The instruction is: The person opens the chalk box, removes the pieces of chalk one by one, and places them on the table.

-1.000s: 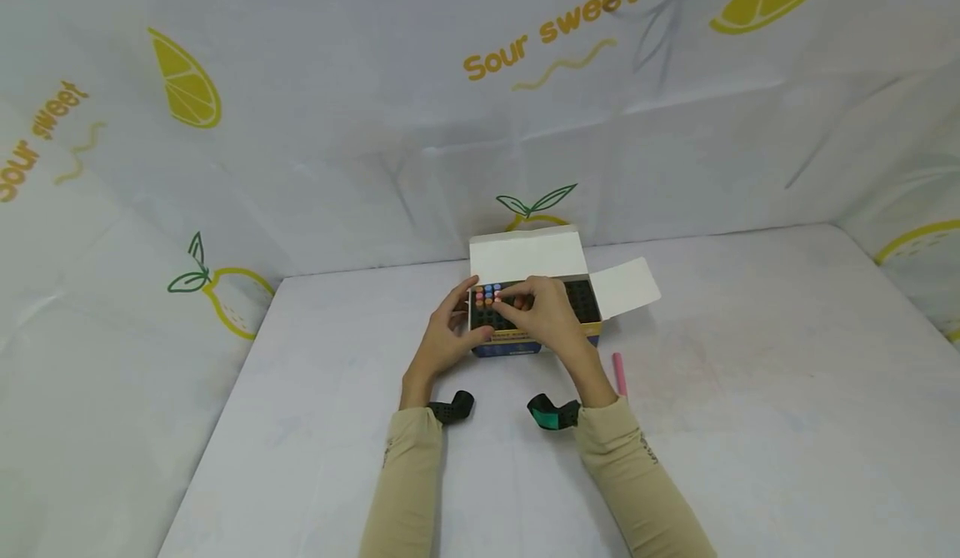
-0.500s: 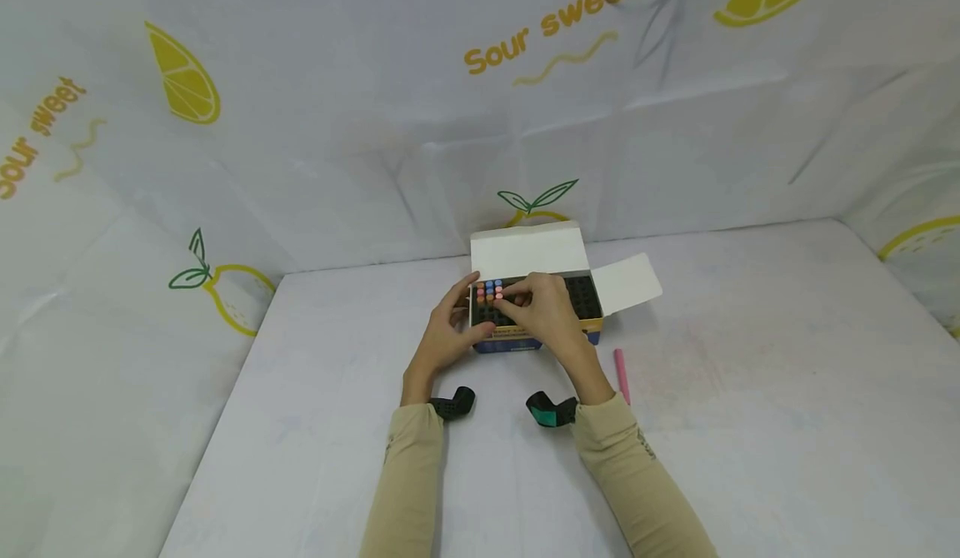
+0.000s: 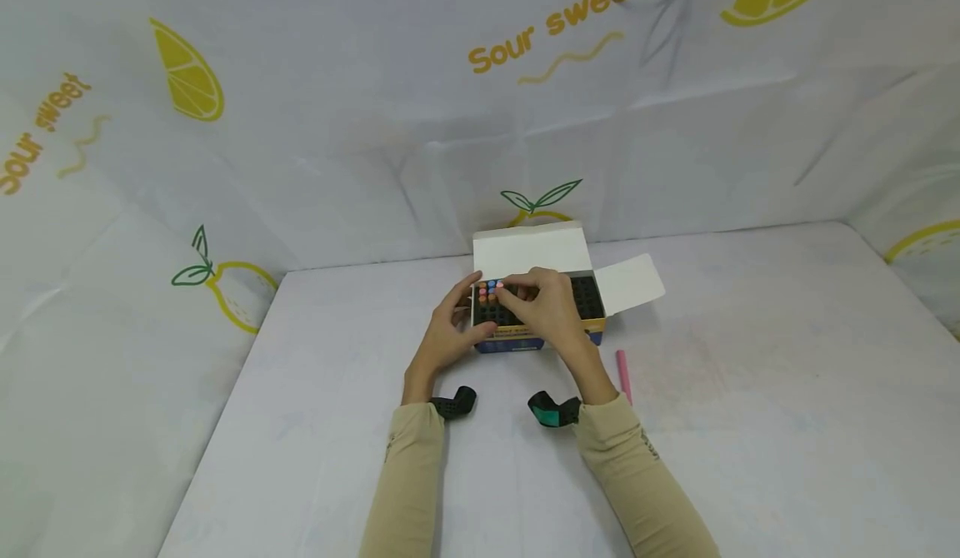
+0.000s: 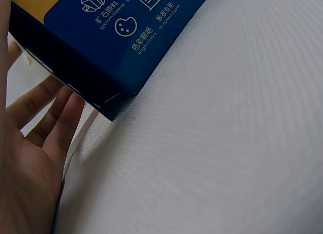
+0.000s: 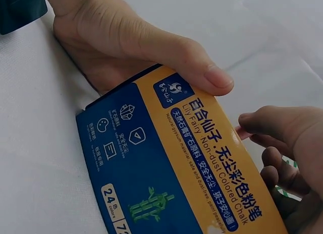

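Note:
In the head view, an open blue and yellow chalk box stands at the back of the table, with a black slotted insert inside. My left hand grips its left end, the thumb over the front edge and the fingers at the side. Orange, pink and blue chalk sticks stand upright in the left slots. My right hand is over the box, pinching a pink chalk stick between thumb and forefinger. A bit of this pink stick shows at the fingertips in the right wrist view.
Another pink chalk stick lies on the white tabletop, beside the right wrist. The box's white lid stands up at the back, and a side flap sticks out right. A printed white cloth hangs behind.
My right fingertips have shifted slightly up and away with the pink chalk stick, now overlapping a blue chalk top seen before. The left hand keeps its grip on the box.

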`<state>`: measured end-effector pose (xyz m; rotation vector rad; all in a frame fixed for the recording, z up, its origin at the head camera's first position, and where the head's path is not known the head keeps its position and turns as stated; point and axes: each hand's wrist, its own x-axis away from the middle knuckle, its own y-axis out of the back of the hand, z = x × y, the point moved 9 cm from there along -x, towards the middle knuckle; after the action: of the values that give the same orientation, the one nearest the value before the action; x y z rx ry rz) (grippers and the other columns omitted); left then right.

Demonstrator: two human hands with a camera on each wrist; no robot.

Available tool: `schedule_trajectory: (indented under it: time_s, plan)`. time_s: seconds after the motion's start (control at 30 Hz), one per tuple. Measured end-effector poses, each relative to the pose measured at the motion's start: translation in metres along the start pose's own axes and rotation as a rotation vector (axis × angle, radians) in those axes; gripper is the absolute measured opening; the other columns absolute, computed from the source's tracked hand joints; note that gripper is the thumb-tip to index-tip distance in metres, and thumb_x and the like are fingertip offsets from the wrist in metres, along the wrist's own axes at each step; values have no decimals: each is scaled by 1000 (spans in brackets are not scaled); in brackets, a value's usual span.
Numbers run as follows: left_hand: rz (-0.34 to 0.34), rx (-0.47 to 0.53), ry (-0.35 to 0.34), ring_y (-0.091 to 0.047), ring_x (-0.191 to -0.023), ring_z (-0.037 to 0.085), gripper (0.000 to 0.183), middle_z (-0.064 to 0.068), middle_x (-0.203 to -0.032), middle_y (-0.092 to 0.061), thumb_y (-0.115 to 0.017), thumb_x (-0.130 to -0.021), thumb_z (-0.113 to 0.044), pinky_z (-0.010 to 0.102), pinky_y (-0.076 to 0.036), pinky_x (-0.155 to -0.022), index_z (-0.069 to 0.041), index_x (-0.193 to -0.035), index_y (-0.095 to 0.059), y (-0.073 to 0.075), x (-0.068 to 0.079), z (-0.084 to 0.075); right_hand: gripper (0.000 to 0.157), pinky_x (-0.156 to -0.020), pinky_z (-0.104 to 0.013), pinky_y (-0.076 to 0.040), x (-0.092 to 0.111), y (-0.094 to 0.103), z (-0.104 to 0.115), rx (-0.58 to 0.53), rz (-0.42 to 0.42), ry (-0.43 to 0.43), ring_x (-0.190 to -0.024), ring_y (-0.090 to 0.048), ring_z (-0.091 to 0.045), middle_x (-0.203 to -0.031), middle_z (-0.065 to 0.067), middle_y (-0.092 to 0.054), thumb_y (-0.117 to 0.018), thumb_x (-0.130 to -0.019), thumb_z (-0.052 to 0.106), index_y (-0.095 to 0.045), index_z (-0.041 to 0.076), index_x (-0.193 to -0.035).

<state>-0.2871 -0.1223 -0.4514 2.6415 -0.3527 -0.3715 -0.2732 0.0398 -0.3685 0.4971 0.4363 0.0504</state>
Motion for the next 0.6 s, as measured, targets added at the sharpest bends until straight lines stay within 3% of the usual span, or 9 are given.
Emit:
schedule_trajectory:
  time_s: [0.33, 0.6]
  plan:
    - [8, 38, -9, -56, -126, 29, 98, 13, -135, -61, -72, -79, -75, 55, -45, -112, -30, -158, -38, 0, 1, -1, 21, -54, -22, -35, -2, -3, 1, 17, 29, -18, -58, -47, -15, -69, -13, -64, -80, -89, 15, -81, -1, -103]
    - [0, 82, -12, -54, -127, 35, 96, 19, -138, -59, -78, -82, -62, 59, -42, -113, -22, -159, -37, -1, 0, 1, 19, -56, -21, -36, -5, 9, 1, -82, -85, -4, -58, -45, -12, -66, -13, -60, -81, -88, 13, -81, -2, -101]
